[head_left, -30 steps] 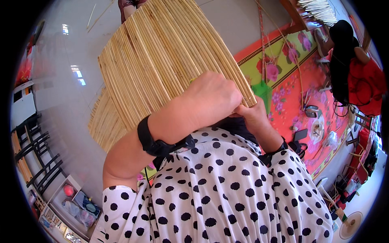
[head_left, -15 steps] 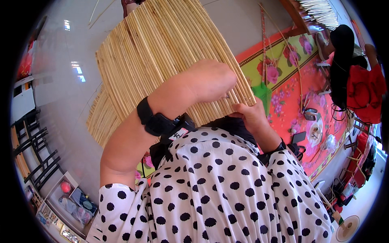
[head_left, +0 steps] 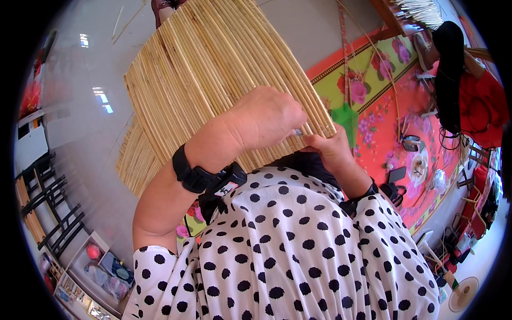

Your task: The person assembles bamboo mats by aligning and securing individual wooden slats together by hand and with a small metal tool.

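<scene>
Glossy floor [head_left: 98,160] under floral mat [head_left: 373,154], left hand [head_left: 269,114] fisted, contents unclear, right hand [head_left: 333,149] tight on reed panel [head_left: 213,58].

Looked like a room in a home doubling as a small handcraft workshop. Household signs: glossy tiled floor [head_left: 90,69] at 10 o'clock; red flowered mat [head_left: 381,152] spread at 3; bin [head_left: 76,255] of bagged oddments and a pink ball [head_left: 93,252] at 8. Workshop signs: a broad panel of stalks [head_left: 213,69] stretched from 11 to 12, a second stalk panel [head_left: 138,162] lay at 9, and pale cut stalks [head_left: 418,13] were heaped between 1 and 2.
</scene>
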Tool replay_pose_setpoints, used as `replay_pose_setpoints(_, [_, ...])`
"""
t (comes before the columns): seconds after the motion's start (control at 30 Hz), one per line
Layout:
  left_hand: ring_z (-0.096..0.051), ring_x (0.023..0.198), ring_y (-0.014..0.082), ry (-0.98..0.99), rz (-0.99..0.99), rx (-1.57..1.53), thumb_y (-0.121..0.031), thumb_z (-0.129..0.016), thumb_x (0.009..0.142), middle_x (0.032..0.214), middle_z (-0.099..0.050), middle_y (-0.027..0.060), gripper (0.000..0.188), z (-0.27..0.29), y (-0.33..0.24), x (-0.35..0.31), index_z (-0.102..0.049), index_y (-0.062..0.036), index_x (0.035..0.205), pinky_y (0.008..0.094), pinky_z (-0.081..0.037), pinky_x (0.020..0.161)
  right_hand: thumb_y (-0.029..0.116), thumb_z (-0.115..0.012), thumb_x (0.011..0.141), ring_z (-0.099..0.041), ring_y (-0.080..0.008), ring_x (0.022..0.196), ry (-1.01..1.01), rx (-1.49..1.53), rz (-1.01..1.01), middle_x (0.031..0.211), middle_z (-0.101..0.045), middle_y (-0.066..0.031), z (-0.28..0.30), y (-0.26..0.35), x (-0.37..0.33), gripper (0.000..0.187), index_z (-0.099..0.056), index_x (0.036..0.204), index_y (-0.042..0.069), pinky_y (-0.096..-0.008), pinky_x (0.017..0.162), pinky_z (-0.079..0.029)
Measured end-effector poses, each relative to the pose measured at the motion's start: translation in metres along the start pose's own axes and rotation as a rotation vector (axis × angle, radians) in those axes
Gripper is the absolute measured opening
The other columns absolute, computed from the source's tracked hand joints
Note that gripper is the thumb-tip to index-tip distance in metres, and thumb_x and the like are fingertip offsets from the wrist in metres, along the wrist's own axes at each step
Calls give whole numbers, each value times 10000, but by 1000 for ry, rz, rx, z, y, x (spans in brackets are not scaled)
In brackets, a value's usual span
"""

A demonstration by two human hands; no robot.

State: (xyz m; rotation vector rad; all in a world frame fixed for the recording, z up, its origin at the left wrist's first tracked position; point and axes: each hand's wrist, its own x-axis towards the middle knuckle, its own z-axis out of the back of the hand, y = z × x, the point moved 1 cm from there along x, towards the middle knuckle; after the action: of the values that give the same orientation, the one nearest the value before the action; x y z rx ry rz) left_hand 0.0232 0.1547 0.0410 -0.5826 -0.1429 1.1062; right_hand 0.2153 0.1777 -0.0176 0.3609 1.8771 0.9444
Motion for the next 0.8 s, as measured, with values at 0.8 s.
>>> replay_pose_setpoints(0.8, [-620, 696, 289, 51, 92, -25, -180, -682, 706, 689, -626, 107, 111, 20, 7, 5, -657, -74, 725, 390, -486, 627, 65, -665, 721, -628, -170, 817, 50, -15, 24, 979, -611, -87, 0, 6, -2, 406, -548, 1100, -21, -296, 677, -562])
